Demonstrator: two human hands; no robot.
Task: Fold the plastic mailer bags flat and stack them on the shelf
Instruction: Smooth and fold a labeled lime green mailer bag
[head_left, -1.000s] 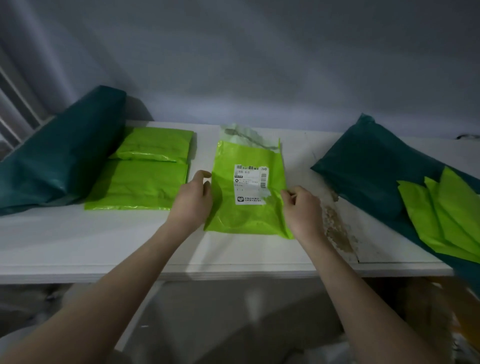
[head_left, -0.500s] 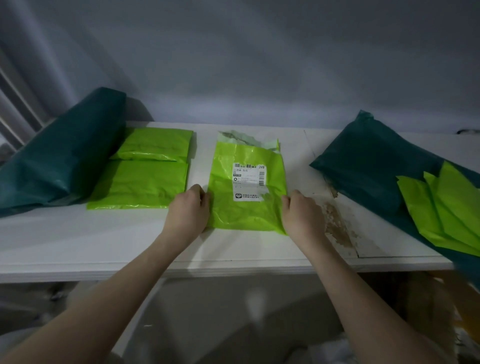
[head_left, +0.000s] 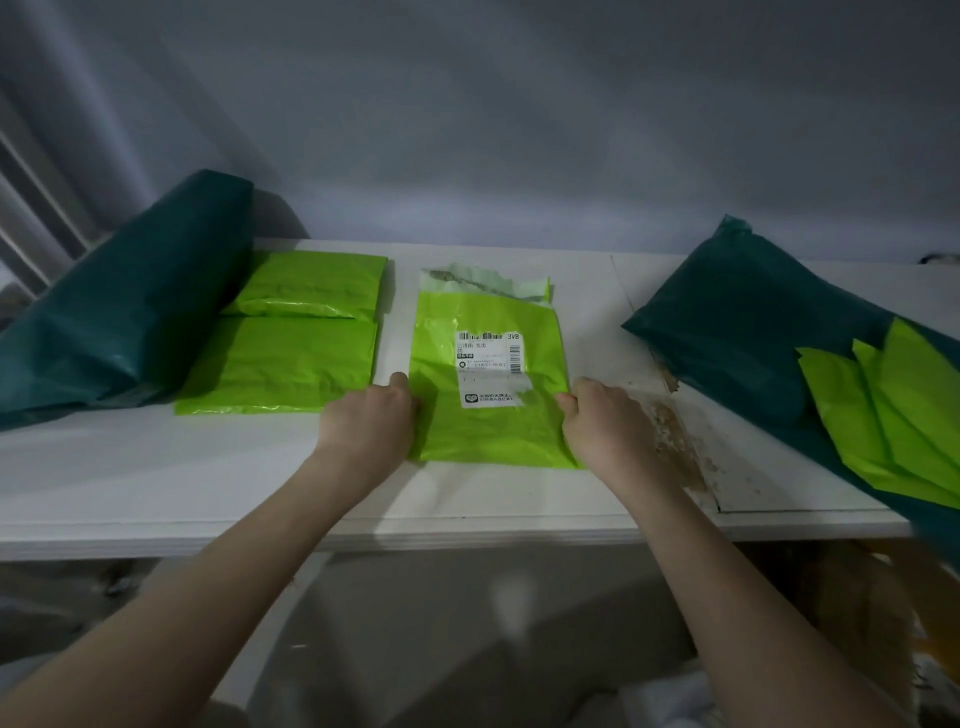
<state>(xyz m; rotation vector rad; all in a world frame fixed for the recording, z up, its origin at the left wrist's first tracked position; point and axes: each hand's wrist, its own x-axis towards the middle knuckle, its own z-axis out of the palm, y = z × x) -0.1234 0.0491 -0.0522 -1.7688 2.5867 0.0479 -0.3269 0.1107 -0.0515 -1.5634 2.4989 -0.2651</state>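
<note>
Both bare forearms reach forward, converging slightly. The left hand (head_left: 370, 422) and right hand (head_left: 607, 426) lie knuckles-up, fingers curled under, apparently each in a pinching grip.

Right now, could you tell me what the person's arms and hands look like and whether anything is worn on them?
Both forearms are bare up to the frame edge, with no sleeves in view. The left hand and right hand wear no gloves, and no rings, watch or bracelets are visible. No markings show on either arm.
</note>
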